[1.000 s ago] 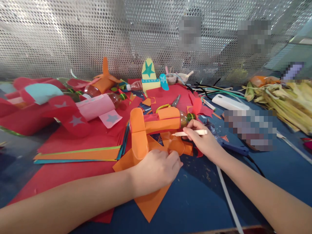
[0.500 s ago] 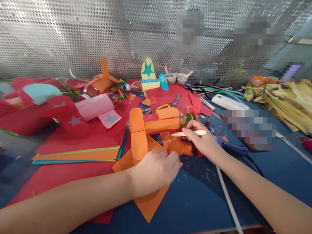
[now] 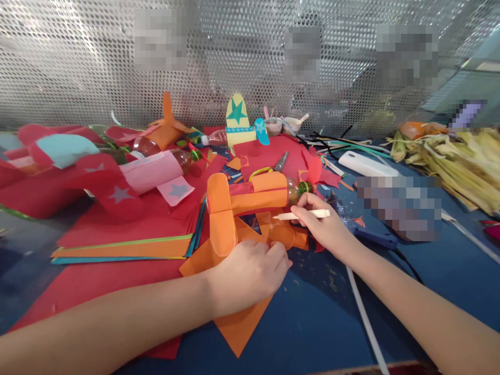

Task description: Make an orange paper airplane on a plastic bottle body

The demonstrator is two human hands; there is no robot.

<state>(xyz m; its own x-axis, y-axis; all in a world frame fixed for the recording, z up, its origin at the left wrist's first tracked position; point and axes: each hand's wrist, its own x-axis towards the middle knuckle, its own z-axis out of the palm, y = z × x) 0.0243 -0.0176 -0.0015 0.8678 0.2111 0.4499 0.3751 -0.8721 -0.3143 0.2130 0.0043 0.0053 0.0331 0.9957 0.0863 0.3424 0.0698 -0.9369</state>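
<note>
A slim white marker pen is pinched in my right hand. Its tip points left, over an orange paper piece. My left hand has curled fingers pressed on the orange paper, just below that piece; its fingertips are partly hidden. Behind both hands lies a plastic bottle with a green cap, wrapped in red and orange paper. An orange paper strip with rounded ends crosses its left end, like an airplane tail.
Stacked coloured paper lies left, near paper-covered bottle models. Yellow-handled scissors rest on red scraps behind. To the right are a blue glue gun, a white power strip and dry corn husks. A perforated metal panel stands behind.
My right hand and the marker pen have shifted very slightly left. My left hand stays in place on the orange paper.
</note>
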